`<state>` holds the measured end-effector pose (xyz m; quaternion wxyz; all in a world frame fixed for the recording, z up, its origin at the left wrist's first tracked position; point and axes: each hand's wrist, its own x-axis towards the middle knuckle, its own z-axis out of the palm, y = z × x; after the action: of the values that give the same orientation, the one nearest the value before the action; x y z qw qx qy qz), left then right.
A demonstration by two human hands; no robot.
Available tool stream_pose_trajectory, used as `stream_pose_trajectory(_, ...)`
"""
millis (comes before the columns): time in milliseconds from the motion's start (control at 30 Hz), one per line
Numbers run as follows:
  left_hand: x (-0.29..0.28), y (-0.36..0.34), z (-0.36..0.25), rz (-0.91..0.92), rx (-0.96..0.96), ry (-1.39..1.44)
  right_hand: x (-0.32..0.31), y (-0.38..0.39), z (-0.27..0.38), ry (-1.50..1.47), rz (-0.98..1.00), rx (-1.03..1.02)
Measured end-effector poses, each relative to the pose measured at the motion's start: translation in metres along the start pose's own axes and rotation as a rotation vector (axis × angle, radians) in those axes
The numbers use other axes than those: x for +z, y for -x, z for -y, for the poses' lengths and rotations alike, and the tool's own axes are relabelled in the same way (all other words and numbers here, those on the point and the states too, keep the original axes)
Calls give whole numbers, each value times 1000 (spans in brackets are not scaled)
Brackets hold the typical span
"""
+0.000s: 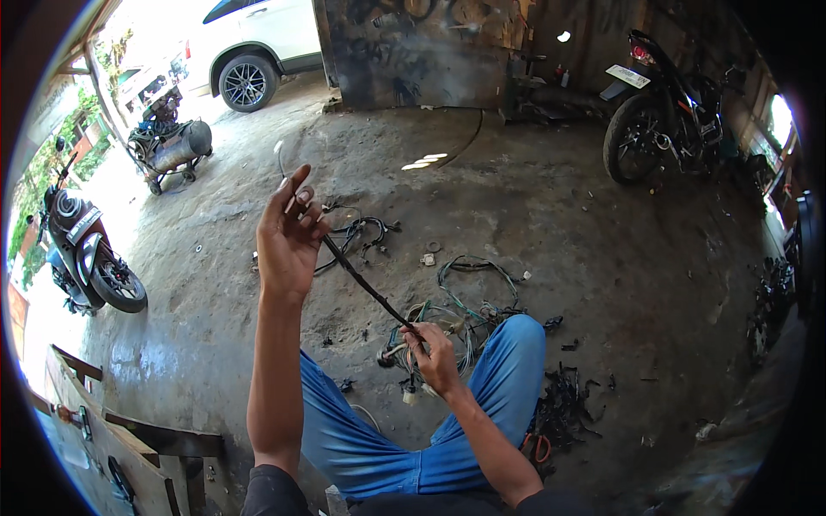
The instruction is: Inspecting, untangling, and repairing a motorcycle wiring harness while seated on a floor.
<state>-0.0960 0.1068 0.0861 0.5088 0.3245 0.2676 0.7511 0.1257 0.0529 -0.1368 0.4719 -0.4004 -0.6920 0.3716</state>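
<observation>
A black-wrapped wiring harness (362, 279) slants between my hands, stretched fairly straight. My left hand (291, 236) is raised and closed round its upper end, fingers curled. Above those fingers a thin pale wire tipped with a white connector (278, 148) sticks up. Lower down, my right hand (436, 359) pinches the harness near my knees. Beneath it on the floor lies a tangle of loose wires, with a greenish wire loop (443, 275) beyond. Farther off sits another black harness (372, 228). A small white connector (428, 259) and a ring (434, 247) lie nearby.
Black scraps (564, 404) and orange-handled scissors (543, 448) lie right of my leg. A wooden frame (129, 439) stands at lower left. Motorcycles stand left (90, 241) and far right (662, 120). An air compressor (176, 146) and white car (275, 43) are behind.
</observation>
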Motion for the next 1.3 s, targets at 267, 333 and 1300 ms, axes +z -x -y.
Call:
stream_pose_trajectory(267,-18,-12,34,-33,-21,139,-4,4,26,-270,-57,237)
stream_pose_trajectory(333,-23,1,45,-135,30,-77,-3,9,20,-341,-101,229)
stream_pose_trajectory(1300,-26,103,81,-79,-315,-172,-25,44,59,-693,-44,300)
